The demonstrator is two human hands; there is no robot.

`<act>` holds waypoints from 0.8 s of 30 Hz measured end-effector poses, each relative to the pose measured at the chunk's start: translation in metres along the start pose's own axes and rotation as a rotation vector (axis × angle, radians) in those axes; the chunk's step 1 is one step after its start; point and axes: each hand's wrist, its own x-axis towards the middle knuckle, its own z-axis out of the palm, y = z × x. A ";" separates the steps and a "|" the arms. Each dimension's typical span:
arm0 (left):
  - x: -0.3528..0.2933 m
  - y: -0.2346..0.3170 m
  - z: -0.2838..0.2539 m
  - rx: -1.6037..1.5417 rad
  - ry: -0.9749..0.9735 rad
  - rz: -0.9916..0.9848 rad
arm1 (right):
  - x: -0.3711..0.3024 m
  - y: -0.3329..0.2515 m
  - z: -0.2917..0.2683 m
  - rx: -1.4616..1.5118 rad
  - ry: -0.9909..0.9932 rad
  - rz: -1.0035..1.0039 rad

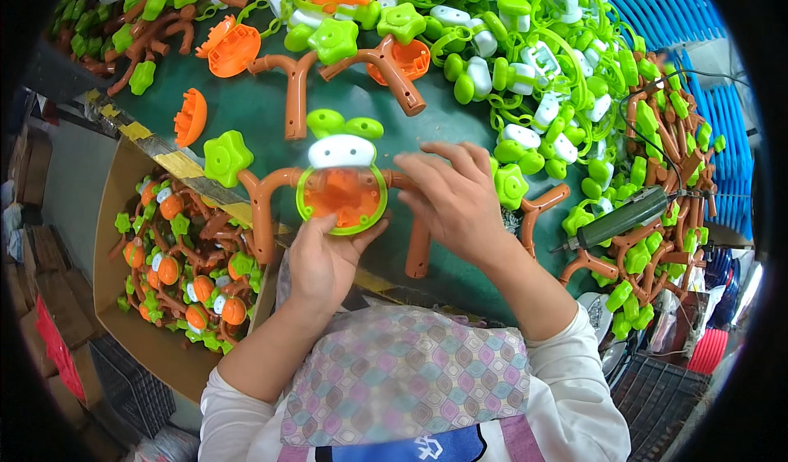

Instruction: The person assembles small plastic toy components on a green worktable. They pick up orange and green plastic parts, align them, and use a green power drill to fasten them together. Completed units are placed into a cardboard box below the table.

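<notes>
In the head view, the toy [342, 195] sits before the person, just over the near edge of the counter [353, 97], its orange hollow facing up. The left hand [322, 257] cups it from below, fingers clamped on the green ring's lower edge, thumb over the rim. The left branch [261, 216] meets one side of the ring, the right branch [417, 253] the other. The right hand [455, 199] is over the right branch near that joint, its upper fingers spread; whether they grip it I cannot tell.

The step in hand looks like seating the branches in the ring. The next move seems to call for keeping both joints aligned while the hollow is covered, perhaps with an orange shell [190, 117] lying to the left. The driver [620, 218] rests at the right, out of use.
</notes>
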 end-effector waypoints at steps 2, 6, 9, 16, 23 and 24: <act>0.001 0.002 -0.003 0.043 -0.057 0.019 | -0.010 0.001 0.014 0.111 -0.169 0.072; 0.002 -0.005 -0.008 0.147 -0.045 0.130 | 0.009 0.004 0.004 0.182 -0.199 0.131; 0.001 -0.017 -0.012 0.250 0.024 0.156 | 0.055 -0.012 0.008 0.168 0.176 -0.172; 0.008 -0.013 -0.011 0.253 -0.005 0.260 | 0.099 -0.027 0.069 0.148 -0.419 -0.341; 0.011 -0.017 -0.010 0.197 -0.027 0.061 | 0.062 0.003 0.065 0.168 -0.046 -0.509; 0.010 -0.020 -0.011 0.211 -0.018 0.055 | 0.060 0.005 0.062 0.178 -0.068 -0.493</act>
